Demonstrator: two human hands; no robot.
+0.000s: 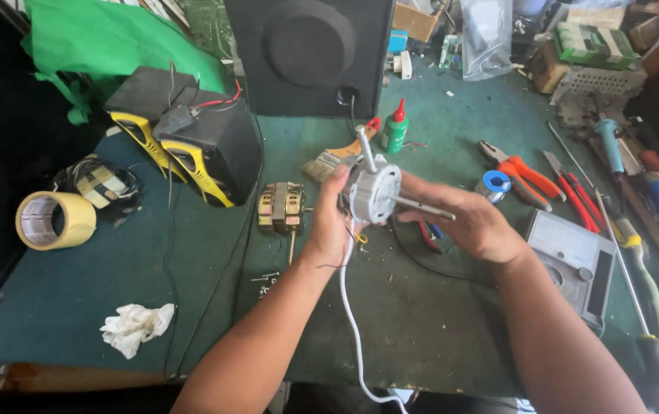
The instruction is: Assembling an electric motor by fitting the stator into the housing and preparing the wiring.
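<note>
Fingers (pixel 421 201) around motor (pixel 373 192), mid-table (pixel 421 322).

Only 2 bare forearms and their hands show of the person, reaching in from the lower edge. No sleeve, glove, watch, ring or strap covers either arm up to the frame's border. The left hand (pixel 331 226) sits just left of the small grey motor (pixel 374 193), its thumb short-nailed. The right hand (pixel 463 221) sits just right of that motor, with 4 knuckles showing.
</note>
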